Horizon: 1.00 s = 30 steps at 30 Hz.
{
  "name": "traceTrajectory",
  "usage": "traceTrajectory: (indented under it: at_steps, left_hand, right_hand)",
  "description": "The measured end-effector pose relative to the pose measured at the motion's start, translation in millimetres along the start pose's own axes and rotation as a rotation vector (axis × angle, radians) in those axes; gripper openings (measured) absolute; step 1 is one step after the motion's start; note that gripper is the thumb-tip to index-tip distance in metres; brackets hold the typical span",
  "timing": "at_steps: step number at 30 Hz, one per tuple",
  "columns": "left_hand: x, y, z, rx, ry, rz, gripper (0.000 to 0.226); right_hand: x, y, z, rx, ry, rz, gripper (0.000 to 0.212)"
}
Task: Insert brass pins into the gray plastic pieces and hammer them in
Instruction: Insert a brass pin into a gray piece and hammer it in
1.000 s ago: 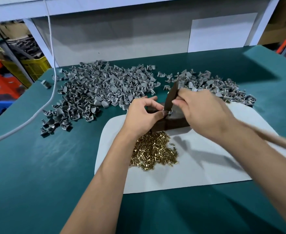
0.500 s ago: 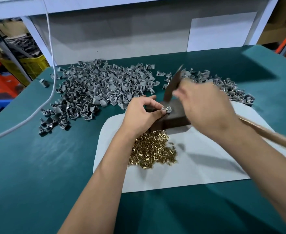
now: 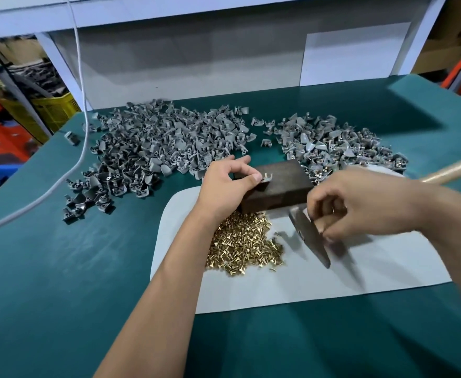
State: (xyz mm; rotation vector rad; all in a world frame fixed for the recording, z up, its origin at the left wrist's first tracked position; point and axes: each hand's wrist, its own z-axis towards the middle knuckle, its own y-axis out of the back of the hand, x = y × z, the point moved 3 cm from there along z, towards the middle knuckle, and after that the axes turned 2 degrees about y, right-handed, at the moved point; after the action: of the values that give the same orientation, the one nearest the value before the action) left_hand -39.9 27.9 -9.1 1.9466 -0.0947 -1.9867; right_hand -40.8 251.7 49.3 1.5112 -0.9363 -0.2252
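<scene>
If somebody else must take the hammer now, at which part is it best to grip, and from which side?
Probably the wooden handle, from the right. Its free end sticks out past the right hand toward the table's right edge, bare and clear of the piles. The metal head points down over the white mat, close to the fingers and blurred, so avoid that end.

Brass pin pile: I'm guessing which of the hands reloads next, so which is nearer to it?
Left. The left hand sits just beyond the brass pin pile, pinching a gray piece; the right hand, gripping the hammer, is off to its right.
</scene>
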Motion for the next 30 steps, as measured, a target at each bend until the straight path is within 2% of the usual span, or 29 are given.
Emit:
traceTrajectory:
  at_steps: [3, 8, 13, 16, 18, 20, 22, 24, 25, 27, 28, 30]
  left_hand:
    - [0, 0, 0, 0.002, 0.011, -0.012, 0.007]
    - [-2, 0, -3, -0.003, 0.015, -0.010, 0.011]
    - [-9, -1, -6, -0.005, -0.014, -0.019, 0.014]
    - [-14, -1, -9, 0.016, -0.057, -0.030, 0.018]
    - [-15, -1, -9, 0.041, -0.099, -0.029, 0.016]
    - [-15, 1, -8, -0.011, -0.133, -0.038, 0.014]
    - [-10, 11, -3, -0.162, -0.143, 0.019, 0.015]
    - [-1, 26, 4, -0.315, -0.153, 0.239, 0.011]
    - [4, 33, 6, -0.337, -0.153, 0.349, 0.010]
    - [14, 44, 9, -0.312, -0.150, 0.459, 0.029]
    - [18, 47, 9, -0.297, -0.141, 0.481, 0.037]
    - [23, 50, 9, -0.284, -0.098, 0.535, 0.034]
  right_hand:
    - [-6, -10, 2, 0.007, -0.108, -0.127, 0.022]
    - [-12, 5, 1, -0.043, -0.196, -0.107, 0.013]
    - [2, 10, 27, -0.544, -0.092, -0.025, 0.016]
    - [13, -8, 45, -0.587, 0.042, 0.004, 0.029]
    - [13, -14, 47, -0.664, 0.112, 0.022, 0.022]
    - [9, -15, 45, -0.777, 0.124, 0.071, 0.018]
    - [2, -14, 42, -0.883, 0.051, 0.104, 0.019]
    - [-11, -13, 39, -0.963, -0.087, 0.104, 0.020]
    - [-19, -12, 37, -0.990, -0.174, 0.094, 0.023]
    - [-30, -11, 35, -1.002, -0.320, 0.073, 0.035]
    - [-32, -11, 34, -0.993, -0.356, 0.067, 0.041]
    - [-25, -12, 34, -0.987, -0.325, 0.077, 0.041]
